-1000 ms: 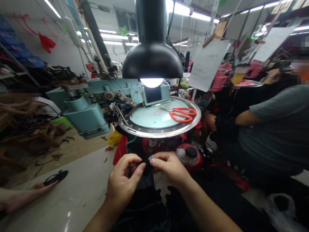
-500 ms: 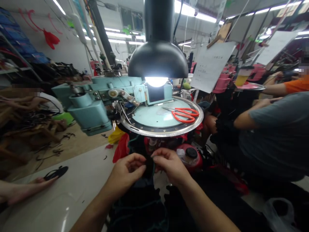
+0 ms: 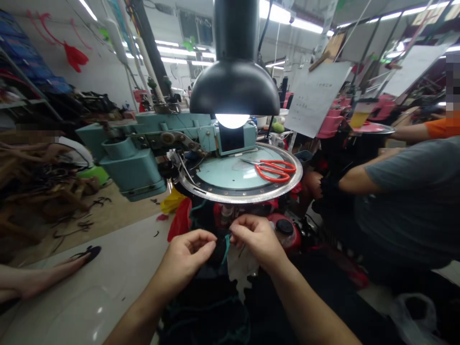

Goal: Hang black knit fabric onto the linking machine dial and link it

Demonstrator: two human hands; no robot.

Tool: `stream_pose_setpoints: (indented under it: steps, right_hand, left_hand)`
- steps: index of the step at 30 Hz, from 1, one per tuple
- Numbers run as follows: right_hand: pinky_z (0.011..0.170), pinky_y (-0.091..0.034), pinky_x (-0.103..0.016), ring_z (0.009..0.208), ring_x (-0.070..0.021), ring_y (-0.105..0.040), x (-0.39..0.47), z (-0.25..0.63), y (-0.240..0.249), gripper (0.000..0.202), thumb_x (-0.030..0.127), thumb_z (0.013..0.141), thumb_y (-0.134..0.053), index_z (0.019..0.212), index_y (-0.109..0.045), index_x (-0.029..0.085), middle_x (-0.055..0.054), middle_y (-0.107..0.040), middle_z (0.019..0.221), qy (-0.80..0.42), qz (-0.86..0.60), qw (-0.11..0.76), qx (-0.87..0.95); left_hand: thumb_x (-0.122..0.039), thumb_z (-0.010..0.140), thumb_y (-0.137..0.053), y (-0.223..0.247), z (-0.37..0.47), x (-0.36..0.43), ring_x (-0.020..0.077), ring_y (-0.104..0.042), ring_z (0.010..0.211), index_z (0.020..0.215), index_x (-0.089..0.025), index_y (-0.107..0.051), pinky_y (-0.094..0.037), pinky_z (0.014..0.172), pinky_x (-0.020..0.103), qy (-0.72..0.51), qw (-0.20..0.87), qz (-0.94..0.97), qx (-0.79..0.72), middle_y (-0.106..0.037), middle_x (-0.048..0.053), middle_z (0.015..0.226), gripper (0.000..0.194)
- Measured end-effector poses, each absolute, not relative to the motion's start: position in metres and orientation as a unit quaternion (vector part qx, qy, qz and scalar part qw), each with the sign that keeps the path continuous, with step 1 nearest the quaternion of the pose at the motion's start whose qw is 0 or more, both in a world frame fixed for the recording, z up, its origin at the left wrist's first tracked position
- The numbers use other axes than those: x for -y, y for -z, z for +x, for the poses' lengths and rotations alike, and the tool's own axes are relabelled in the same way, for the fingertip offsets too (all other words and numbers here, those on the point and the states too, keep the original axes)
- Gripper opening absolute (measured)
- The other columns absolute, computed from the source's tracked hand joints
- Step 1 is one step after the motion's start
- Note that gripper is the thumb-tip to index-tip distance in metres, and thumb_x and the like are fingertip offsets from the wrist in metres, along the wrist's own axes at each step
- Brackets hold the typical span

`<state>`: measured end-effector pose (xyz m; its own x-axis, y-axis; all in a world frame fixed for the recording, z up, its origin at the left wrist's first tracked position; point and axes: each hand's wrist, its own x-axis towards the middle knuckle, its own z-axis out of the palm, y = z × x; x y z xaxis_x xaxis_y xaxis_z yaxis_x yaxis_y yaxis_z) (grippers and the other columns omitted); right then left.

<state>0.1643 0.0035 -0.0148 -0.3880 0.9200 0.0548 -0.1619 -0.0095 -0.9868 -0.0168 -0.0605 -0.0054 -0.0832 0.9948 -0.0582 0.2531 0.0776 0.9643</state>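
In front of my body, below the round machine plate, both my hands are in a pinch. My left hand has thumb and forefinger closed at the edge of a dark knit fabric. Between the fingertips of my right hand is a teal yarn, which hangs down along the fabric. The fingertips of the two hands are a short gap apart. More dark fabric with teal lines lies on my lap. Orange-handled scissors rest on the plate, beyond my hands.
A black lamp shines just above the plate. The green machine body reaches left. The plate has a toothed metal rim. A red container with a black cap stands right of my hands. Co-workers sit at both sides; a foot shows at left.
My right hand has risen slightly, turned and moved a little right, so the teal yarn now shows clearly. My left hand has barely moved. The foot at left has shifted.
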Motion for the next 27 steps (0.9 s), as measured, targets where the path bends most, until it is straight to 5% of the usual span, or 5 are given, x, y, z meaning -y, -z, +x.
stream_pose_setpoints:
  steps: [3, 8, 13, 22, 27]
  right_hand:
    - [0.048, -0.042, -0.020, 0.047, -0.0091, -0.053, -0.008, 0.164, 0.020, 0.017, 0.031, 0.072, -0.071, 0.068, -0.066, 0.016, 0.001, -0.065, 0.057, -0.688, -0.323, 0.442, 0.478]
    - [0.061, -0.051, -0.022, 0.060, -0.0098, -0.060, -0.004, 0.174, 0.028, 0.021, 0.035, 0.071, -0.076, 0.077, -0.063, 0.019, -0.002, -0.073, 0.083, -0.779, -0.218, 0.429, 0.402]
    - [0.052, -0.046, -0.026, 0.041, -0.0091, -0.040, -0.010, 0.182, 0.048, 0.031, 0.049, 0.076, -0.070, 0.077, -0.060, 0.020, 0.007, -0.051, 0.046, -0.710, -0.289, 0.421, 0.485]
    - [0.071, -0.051, -0.028, 0.077, -0.0174, -0.065, 0.006, 0.179, 0.029, 0.013, 0.026, 0.081, -0.070, 0.092, -0.074, 0.020, -0.005, -0.071, 0.087, -0.456, -0.280, 0.468, 0.703]
    - [0.066, -0.052, -0.026, 0.070, -0.0151, -0.067, 0.007, 0.168, 0.026, 0.013, 0.018, 0.077, -0.068, 0.089, -0.072, 0.018, -0.002, -0.073, 0.079, -0.544, -0.302, 0.433, 0.652]
  left_hand:
    - [-0.040, 0.075, -0.074, 0.005, -0.017, 0.061, 0.0149, -0.060, 0.063, 0.081, -0.016, -0.070, -0.047, 0.057, 0.022, -0.439, 0.442, 0.510, -0.593, -0.067, 0.002, 0.070, 0.026]
    - [-0.039, 0.074, -0.075, 0.005, -0.015, 0.059, 0.0162, -0.063, 0.065, 0.082, -0.016, -0.070, -0.048, 0.059, 0.023, -0.445, 0.417, 0.508, -0.608, -0.070, 0.003, 0.072, 0.025]
    - [-0.037, 0.073, -0.076, 0.004, -0.014, 0.060, 0.0157, -0.064, 0.066, 0.083, -0.016, -0.069, -0.050, 0.061, 0.023, -0.462, 0.392, 0.514, -0.607, -0.070, 0.003, 0.072, 0.024]
    - [-0.038, 0.079, -0.071, 0.004, -0.009, 0.060, 0.0153, -0.063, 0.064, 0.086, -0.016, -0.071, -0.048, 0.058, 0.022, -0.425, 0.373, 0.546, -0.618, -0.070, 0.003, 0.071, 0.023]
    - [-0.040, 0.076, -0.072, 0.004, -0.008, 0.064, 0.0183, -0.065, 0.068, 0.091, -0.015, -0.074, -0.050, 0.061, 0.024, -0.409, 0.375, 0.553, -0.621, -0.074, 0.006, 0.076, 0.029]
